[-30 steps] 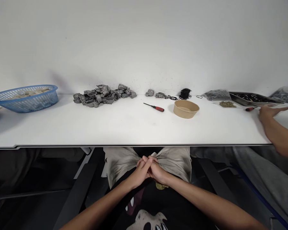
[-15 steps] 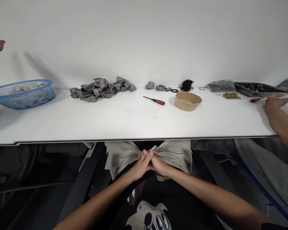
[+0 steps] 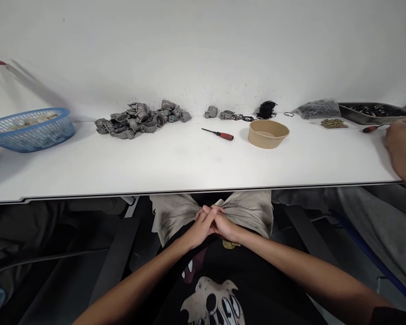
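My left hand (image 3: pixel 202 229) and my right hand (image 3: pixel 224 225) rest clasped in my lap, below the table's front edge. Their fingers are closed over one another, and no object shows in them; the palms are hidden. On the table in front of me lies a screwdriver (image 3: pixel 226 136) with a red and black handle, its shaft pointing left. To its right stands a tan paper bowl (image 3: pixel 266 139), and I see nothing inside. Two grey housings (image 3: pixel 211 112) sit by the wall behind, next to black rubber rings (image 3: pixel 246 118) and a taller bundle of black rings (image 3: pixel 266 109).
Grey housings are heaped (image 3: pixel 140 119) at the left, beyond them a blue basket (image 3: pixel 59 128) of pale parts. At the right are bagged parts (image 3: pixel 320 109), brass-coloured screws (image 3: pixel 334 123), a dark tray (image 3: pixel 362 119) and another screwdriver (image 3: pixel 370 129). Co-workers' hands (image 3: pixel 401 140) show at both sides.
My view has tilted slightly, so the table sits a little higher in the picture. My hands stay clasped. The co-worker's hand at upper left has moved partly out of view.
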Motion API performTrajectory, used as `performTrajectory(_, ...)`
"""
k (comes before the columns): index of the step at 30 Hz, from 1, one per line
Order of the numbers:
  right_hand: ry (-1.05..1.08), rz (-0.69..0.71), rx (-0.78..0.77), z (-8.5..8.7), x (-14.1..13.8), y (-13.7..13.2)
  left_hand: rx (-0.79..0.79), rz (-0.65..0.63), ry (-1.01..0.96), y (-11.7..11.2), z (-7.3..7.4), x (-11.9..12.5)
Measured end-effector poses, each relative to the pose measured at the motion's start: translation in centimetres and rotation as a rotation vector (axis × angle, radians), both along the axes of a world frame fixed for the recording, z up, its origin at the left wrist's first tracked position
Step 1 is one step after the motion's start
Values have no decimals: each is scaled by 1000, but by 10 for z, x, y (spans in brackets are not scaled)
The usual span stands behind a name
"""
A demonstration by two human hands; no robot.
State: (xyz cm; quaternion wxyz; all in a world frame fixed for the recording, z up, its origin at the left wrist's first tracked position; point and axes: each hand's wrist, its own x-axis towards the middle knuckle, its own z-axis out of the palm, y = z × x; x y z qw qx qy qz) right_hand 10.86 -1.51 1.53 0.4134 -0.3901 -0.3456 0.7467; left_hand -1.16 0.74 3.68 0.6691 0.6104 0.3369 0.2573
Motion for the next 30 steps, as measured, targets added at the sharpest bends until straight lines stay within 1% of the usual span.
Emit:
performTrajectory(3, -10, 3, 0, 2, 0, -1, -11, -5, 0, 0, -1, 0)
performTrajectory(6, -16, -14, -2, 0, 0, 0, -21, -6, -13, 0, -1, 0)
performTrajectory(10, -19, -17, -8, -4, -1, 0, -6, 18, 9, -2, 2, 0)
performTrajectory(14, -4, -11, 3, -5, -1, 1, 16, 10, 16, -2, 4, -1)
performTrajectory(18, 6, -23, 11, -5, -2, 1, 29, -5, -4, -1, 0, -1)
performTrajectory(23, -4, -39, 0, -3, -3, 0, 7, -25, -46, 1, -8, -1)
performTrajectory(27, -8, -30, 3, -2, -3, -1, 18, -24, -35, 1, -8, -2)
performTrajectory(30, -7, -30, 9, -2, -2, -1, -10, -30, -37, 1, -7, -2)
